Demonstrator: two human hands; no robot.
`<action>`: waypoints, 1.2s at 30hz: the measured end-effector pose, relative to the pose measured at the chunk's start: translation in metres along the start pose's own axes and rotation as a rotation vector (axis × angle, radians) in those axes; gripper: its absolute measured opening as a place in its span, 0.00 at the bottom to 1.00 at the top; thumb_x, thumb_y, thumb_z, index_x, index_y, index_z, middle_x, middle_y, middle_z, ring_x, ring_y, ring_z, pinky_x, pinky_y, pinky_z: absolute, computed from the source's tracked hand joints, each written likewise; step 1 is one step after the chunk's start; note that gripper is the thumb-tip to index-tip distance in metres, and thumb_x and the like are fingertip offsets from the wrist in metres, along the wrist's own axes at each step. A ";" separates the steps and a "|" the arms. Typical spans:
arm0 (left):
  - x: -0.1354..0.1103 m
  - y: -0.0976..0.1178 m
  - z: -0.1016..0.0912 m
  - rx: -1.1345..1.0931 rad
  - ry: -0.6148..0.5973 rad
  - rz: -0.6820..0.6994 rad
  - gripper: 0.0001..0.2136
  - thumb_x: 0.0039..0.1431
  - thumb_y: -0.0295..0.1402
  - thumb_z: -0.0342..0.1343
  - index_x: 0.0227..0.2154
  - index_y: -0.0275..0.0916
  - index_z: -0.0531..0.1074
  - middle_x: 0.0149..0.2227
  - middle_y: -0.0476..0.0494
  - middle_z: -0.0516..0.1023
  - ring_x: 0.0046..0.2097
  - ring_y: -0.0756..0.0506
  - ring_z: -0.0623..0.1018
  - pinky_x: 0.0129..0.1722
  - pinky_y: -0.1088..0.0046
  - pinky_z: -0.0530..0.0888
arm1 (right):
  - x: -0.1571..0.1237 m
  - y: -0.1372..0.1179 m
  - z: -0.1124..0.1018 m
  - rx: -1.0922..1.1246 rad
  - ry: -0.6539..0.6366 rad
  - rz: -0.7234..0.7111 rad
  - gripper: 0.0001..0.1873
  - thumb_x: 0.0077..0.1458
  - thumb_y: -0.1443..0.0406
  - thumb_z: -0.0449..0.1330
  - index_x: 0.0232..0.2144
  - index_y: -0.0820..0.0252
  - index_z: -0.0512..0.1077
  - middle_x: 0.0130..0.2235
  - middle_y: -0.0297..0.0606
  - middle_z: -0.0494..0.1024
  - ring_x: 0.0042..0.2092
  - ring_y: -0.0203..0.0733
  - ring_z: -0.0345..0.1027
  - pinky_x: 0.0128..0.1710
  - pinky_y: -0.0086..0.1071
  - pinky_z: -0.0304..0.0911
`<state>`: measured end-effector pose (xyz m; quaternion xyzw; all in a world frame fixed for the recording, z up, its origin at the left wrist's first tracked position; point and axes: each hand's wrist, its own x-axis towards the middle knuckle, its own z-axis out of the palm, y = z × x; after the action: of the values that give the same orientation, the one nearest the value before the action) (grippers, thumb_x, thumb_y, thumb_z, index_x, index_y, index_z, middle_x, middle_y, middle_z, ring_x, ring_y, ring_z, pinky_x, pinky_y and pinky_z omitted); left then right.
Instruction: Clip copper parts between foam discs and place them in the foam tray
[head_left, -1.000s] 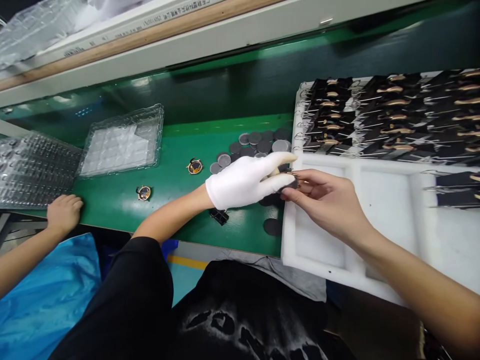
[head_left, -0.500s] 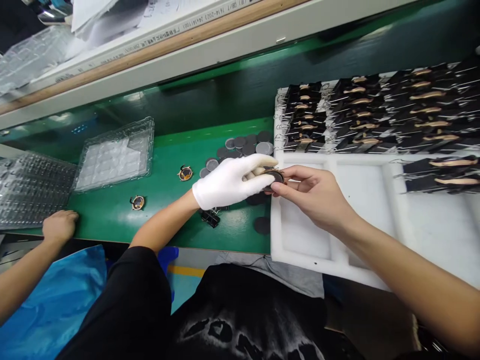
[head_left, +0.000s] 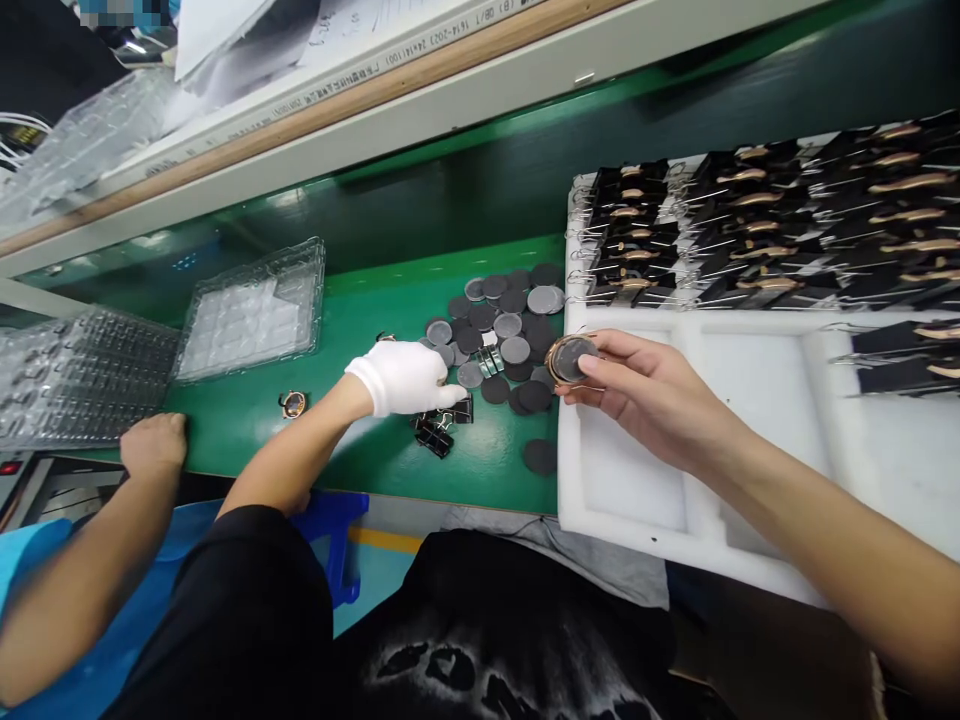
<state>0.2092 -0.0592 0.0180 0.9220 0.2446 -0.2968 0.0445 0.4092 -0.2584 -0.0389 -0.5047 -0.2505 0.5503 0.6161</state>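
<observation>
My bare right hand [head_left: 652, 395] holds a rose-gold watch case [head_left: 553, 365] over the white tray's left edge. A dark grey disc [head_left: 576, 358] lies against the case, with my thumb pressing on its face. My left hand [head_left: 409, 378], in a white glove, is low over the table with its fingers curled. Its thumb and fingers close at a black binder clip [head_left: 463, 408], the grip partly hidden by the glove. Another black binder clip [head_left: 435, 440] lies just below. Loose grey and black discs [head_left: 514, 350] are spread between my hands, with a clip [head_left: 490, 361] among them.
On the right, a white foam tray [head_left: 570, 480] carries rows of clipped watch cases [head_left: 634, 240]. Another watch case [head_left: 293, 404] lies on the green table [head_left: 352, 450]. Clear plastic trays [head_left: 251, 315] stand at left, near another person's hand [head_left: 154, 440]. A shelf [head_left: 450, 130] overhangs the back.
My left hand has left the watch case and moved left and down to the binder clips. The right hand now holds the case alone, its disc turned more into view.
</observation>
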 end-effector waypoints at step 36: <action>0.024 0.055 -0.003 -0.598 0.527 0.423 0.29 0.58 0.52 0.57 0.13 0.41 0.50 0.16 0.54 0.47 0.23 0.53 0.50 0.22 0.69 0.50 | -0.007 -0.010 -0.003 -0.246 -0.046 -0.206 0.11 0.57 0.54 0.73 0.40 0.50 0.84 0.41 0.38 0.85 0.41 0.45 0.81 0.50 0.43 0.78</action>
<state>0.2543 -0.0968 0.0032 0.9424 0.1289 0.0476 0.3049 0.4141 -0.2646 -0.0289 -0.5353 -0.3805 0.4607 0.5970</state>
